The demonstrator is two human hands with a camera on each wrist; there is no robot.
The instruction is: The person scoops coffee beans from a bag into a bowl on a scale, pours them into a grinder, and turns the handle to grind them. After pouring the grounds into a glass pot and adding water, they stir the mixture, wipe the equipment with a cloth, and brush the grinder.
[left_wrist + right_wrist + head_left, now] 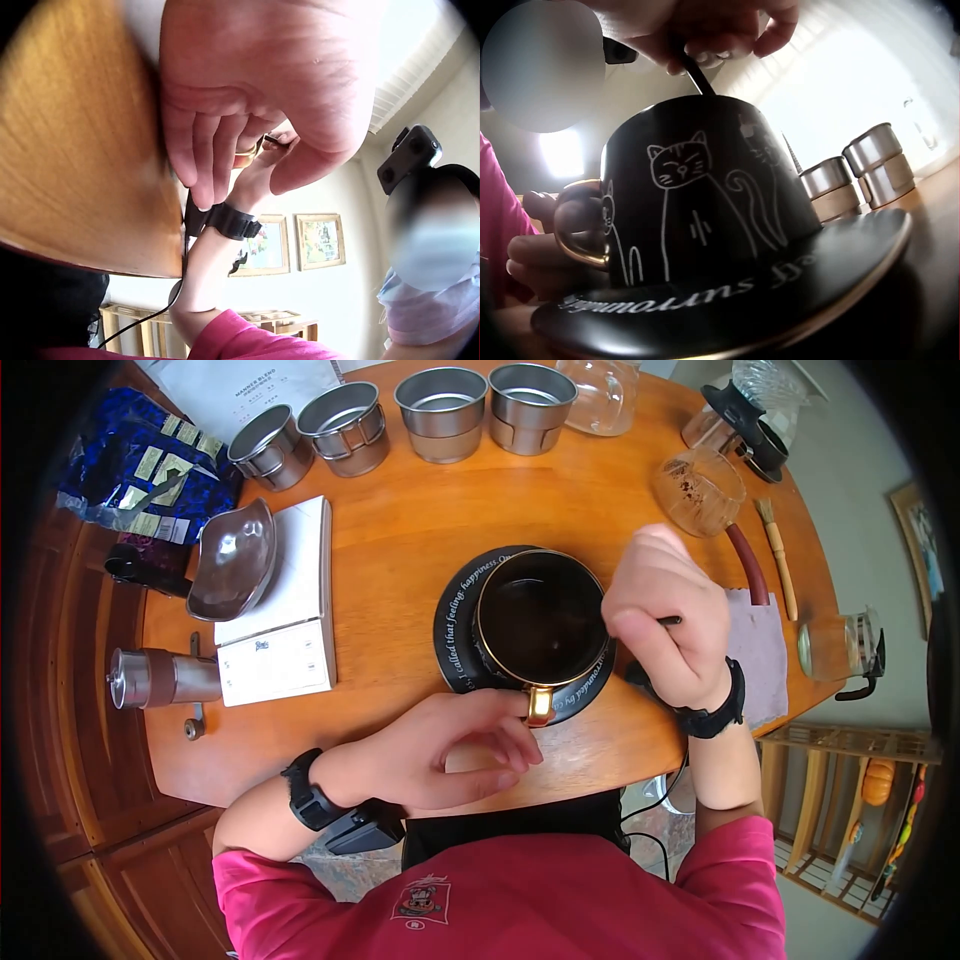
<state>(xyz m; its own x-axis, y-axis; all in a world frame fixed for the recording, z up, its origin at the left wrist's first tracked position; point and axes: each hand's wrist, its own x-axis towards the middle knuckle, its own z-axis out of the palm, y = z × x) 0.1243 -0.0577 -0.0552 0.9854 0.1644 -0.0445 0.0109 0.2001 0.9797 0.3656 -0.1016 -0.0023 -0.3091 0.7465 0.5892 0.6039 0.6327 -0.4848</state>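
Note:
A black cup (545, 618) with a gold handle (540, 705) stands on a black lettered saucer (457, 650), holding dark liquid. White cat drawings show on the cup's side (697, 202) in the right wrist view. My right hand (668, 615) is over the cup's right rim and pinches a thin black utensil (699, 77), whose shaft slants down into the cup; its lower end is hidden. At the near side, my left hand (440, 745) has its index fingertip against the gold handle. Its thumb stays apart and the other fingers bend loosely below.
Several metal cups (440, 415) line the back. At left are a white scale (290, 580) bearing a brown dish (235, 560), a grinder (165, 678) and a blue bag (150, 465). A glass pot (700, 490), brush (775, 555) and cloth (755, 650) lie right.

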